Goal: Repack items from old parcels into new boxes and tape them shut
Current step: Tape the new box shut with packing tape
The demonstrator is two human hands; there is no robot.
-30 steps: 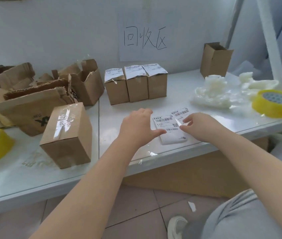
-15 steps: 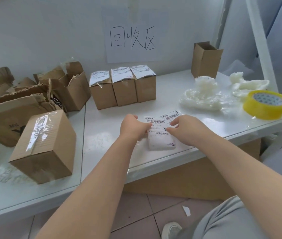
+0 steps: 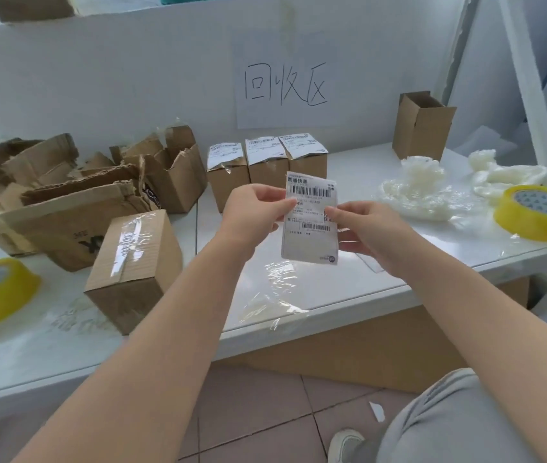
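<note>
Above the near edge of the worktop (image 3: 349, 289), with fingers of left hand (image 3: 252, 208) and right hand (image 3: 365, 225) pinching opposite sides of the shipping label (image 3: 310, 212), peel slowly from one corner, then smooth it flat onto the taped box (image 3: 135, 262), near left.

One head-worn camera looks forward and down over the white worktop (image 3: 359, 168), near enough that both hands (image 3: 252, 212) sit mid-frame; the wall (image 3: 98, 78) is at 12 o'clock and the floor tiles (image 3: 265, 412) at 6 o'clock.
</note>
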